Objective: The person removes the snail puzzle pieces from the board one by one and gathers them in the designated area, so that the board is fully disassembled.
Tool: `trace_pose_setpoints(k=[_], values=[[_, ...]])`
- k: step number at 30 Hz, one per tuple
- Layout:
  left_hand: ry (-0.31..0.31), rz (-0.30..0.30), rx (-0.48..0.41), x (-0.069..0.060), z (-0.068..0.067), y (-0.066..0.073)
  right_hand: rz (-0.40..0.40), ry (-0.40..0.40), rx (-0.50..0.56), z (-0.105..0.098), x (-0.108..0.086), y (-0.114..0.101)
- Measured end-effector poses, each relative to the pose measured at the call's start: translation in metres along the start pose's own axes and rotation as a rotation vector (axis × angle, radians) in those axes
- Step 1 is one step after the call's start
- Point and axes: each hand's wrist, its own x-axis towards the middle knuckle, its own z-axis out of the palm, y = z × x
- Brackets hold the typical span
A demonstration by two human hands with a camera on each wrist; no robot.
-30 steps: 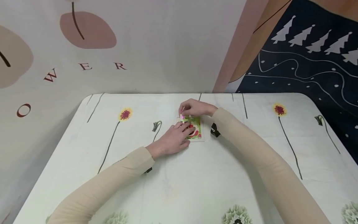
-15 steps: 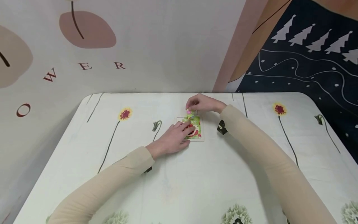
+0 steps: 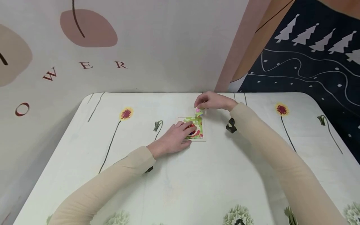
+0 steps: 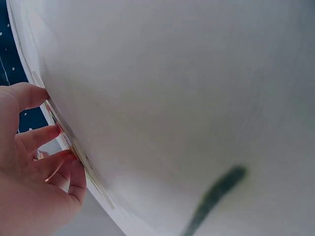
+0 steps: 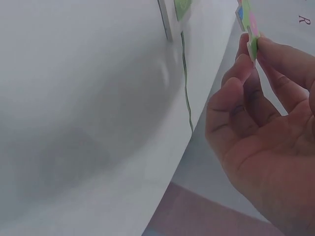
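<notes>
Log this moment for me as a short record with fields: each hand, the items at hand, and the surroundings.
Left hand: left hand resting on the picture board, fingers spread
Right hand: right hand pinching a small piece
Piece: pink, green and blue, held apart from the board
Board: flat on the table, light border, green and red picture partly covered
Table cover: white, printed with flowers
Backdrop: dark panel with white trees, right side

The head view overlooks both hands (image 3: 174, 137) (image 3: 212, 100); wrist views see one each, closely.
</notes>
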Motion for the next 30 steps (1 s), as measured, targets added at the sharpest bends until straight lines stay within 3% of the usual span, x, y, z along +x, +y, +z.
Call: trace_pose_setpoints(k=[19, 30], values=[[0.020, 0.006, -0.034, 0.000, 0.000, 0.000, 0.005, 0.019, 0.012, -0.015, -0.020, 0.017], [0.026, 0.009, -0.030, -0.001, 0.001, 0.000, 0.016, 0.084, 0.012, -0.018, -0.031, 0.037]])
